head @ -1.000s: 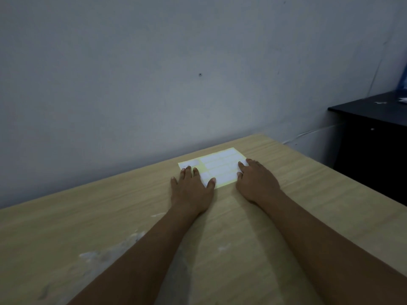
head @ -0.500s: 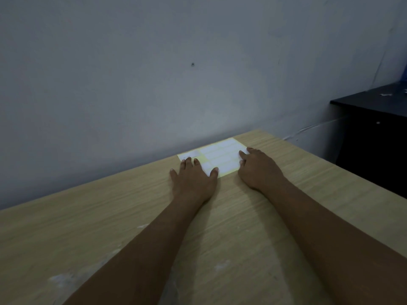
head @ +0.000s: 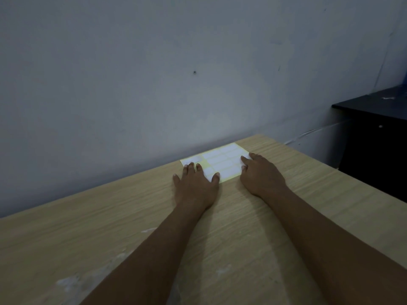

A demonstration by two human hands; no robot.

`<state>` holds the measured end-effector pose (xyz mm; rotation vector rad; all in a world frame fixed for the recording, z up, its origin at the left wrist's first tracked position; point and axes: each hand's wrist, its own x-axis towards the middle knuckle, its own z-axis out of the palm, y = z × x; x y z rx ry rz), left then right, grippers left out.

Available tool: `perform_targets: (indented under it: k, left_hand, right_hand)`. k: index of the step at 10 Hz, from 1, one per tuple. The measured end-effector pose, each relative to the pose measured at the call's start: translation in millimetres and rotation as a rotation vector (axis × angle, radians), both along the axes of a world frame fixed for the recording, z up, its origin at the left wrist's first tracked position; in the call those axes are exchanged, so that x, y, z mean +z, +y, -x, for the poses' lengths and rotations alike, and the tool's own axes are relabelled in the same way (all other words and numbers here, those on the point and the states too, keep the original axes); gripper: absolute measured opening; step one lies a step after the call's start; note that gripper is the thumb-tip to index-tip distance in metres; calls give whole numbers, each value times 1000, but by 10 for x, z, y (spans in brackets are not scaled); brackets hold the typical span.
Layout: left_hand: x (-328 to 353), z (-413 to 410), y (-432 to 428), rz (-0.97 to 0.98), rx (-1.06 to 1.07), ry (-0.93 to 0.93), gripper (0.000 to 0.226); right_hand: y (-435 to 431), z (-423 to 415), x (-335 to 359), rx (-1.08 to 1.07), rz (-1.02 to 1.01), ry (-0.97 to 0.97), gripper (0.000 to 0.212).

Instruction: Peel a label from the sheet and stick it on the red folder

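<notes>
Both hands, left hand [head: 195, 186] and right hand [head: 261, 173], press flat on the label sheet [head: 220, 160]; no peeling begun, red folder unseen.

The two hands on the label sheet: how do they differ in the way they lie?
The left hand lies flat with its fingers spread wide; the right hand has its fingers closer together. The left hand covers the near left corner of the label sheet; the right hand touches only its right edge, angled inward. Both rest palm down on the wooden table, holding nothing.
</notes>
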<state>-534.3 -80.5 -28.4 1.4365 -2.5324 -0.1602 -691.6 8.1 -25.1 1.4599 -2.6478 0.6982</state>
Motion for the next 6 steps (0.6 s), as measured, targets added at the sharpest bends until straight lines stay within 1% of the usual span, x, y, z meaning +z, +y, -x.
perform_targets:
  k: [3, 4, 5, 6]
  left_hand:
    - [5, -8, 14, 10, -10, 16, 79]
    - [15, -28, 1, -7, -26, 109, 76]
    - [18, -67, 18, -12, -44, 221, 72]
    - [29, -125, 40, -14, -60, 386, 63]
  right_hand:
    - [-15, 32, -50, 8, 25, 1, 42]
    - [-20, 32, -61, 0, 107, -32, 44]
    - [-4, -10, -62, 2, 199, -8, 43]
    - [14, -59, -25, 6, 294, 85, 37]
